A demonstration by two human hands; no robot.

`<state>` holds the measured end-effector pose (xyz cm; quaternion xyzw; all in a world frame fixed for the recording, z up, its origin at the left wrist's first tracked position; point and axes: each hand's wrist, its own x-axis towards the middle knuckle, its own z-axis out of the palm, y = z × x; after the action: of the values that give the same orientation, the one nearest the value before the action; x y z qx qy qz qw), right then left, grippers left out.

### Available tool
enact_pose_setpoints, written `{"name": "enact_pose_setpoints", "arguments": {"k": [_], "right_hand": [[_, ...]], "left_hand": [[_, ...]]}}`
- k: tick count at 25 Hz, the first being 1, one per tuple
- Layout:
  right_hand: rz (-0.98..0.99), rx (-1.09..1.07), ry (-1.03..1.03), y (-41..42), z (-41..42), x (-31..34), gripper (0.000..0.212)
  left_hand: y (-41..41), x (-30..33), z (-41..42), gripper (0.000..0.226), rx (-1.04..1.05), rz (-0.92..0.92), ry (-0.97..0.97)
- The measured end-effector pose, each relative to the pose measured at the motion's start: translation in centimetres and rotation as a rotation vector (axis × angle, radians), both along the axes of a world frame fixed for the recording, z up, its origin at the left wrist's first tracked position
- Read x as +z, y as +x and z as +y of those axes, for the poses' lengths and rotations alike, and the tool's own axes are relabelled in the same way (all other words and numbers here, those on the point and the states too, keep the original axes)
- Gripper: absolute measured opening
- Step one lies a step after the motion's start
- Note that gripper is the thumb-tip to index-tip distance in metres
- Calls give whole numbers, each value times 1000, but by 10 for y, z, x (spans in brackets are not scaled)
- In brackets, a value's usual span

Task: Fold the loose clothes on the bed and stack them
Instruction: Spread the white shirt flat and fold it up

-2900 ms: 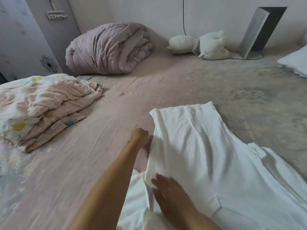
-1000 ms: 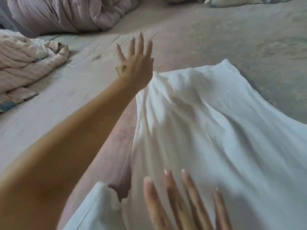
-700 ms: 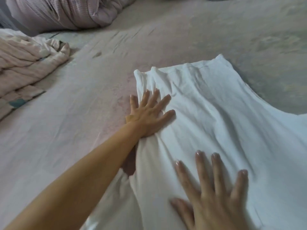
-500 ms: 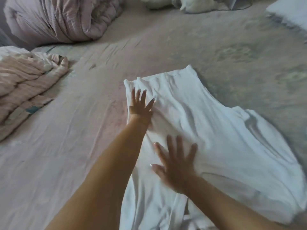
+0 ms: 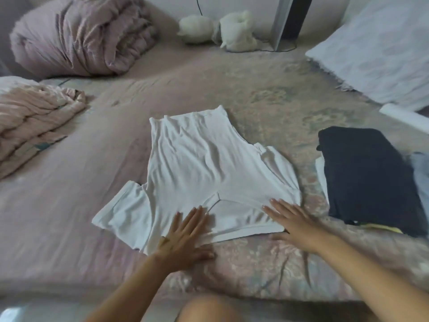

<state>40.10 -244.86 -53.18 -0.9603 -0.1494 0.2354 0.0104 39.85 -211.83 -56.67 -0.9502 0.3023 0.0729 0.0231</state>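
Centre of the frame: we see a white T-shirt (image 5: 204, 168) lying flat on the bed (image 5: 69, 205), collar towards us.
Left hand (image 5: 185, 233): ours lies flat, fingers straight, on the shirt's near edge beside the collar.
Right hand (image 5: 294, 219): flat too, fingers spread, pressing the shirt's near right corner.
Right of the frame: a folded dark garment (image 5: 366, 177) lies apart from the shirt.
Upper left: a rolled pink duvet (image 5: 81, 36).

1 head-worn view — looking forward and down, close over the bed (image 5: 69, 205).
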Motion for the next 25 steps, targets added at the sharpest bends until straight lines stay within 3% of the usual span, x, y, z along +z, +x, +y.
{"name": "enact_pose_setpoints", "arguments": {"k": [2, 4, 7, 9, 10, 12, 14, 16, 18, 20, 23, 25], "right_hand": [[-86, 27, -54, -1, 5, -3, 65], [-137, 12, -72, -7, 13, 1, 66], [-144, 11, -80, -23, 24, 10, 65], [-147, 33, -40, -32, 39, 11, 50], [-126, 52, -28, -38, 50, 12, 61], [-66, 153, 5, -51, 76, 10, 106], [8, 204, 46, -63, 97, 14, 103], [5, 175, 138, -63, 102, 20, 83], [-15, 41, 271, -48, 89, 24, 59], [-176, -136, 362, -27, 69, 22, 47], [-296, -475, 374, 17, 33, 23, 47], [-256, -902, 613, 55, 19, 22, 52]], "left_hand": [[-3, 2, 8, 88, 27, -85, -26], [-7, 11, 17, 105, 62, -19, 34], [-17, 29, 24, 77, 60, -151, 157], [-15, 47, 40, 75, 82, -205, 230], [-14, 50, 52, 77, 126, -258, 270], [-18, 54, 74, 78, 183, -249, 316], [-32, 56, 85, 72, 203, -151, 387], [-40, 58, 78, 76, 220, -39, 418], [-29, 73, 43, 79, 247, 100, 317], [-12, 79, -5, 76, 157, 134, 149], [-6, 74, -86, 83, 25, 186, 63], [-13, 59, -136, 95, 43, 234, 18]]}}
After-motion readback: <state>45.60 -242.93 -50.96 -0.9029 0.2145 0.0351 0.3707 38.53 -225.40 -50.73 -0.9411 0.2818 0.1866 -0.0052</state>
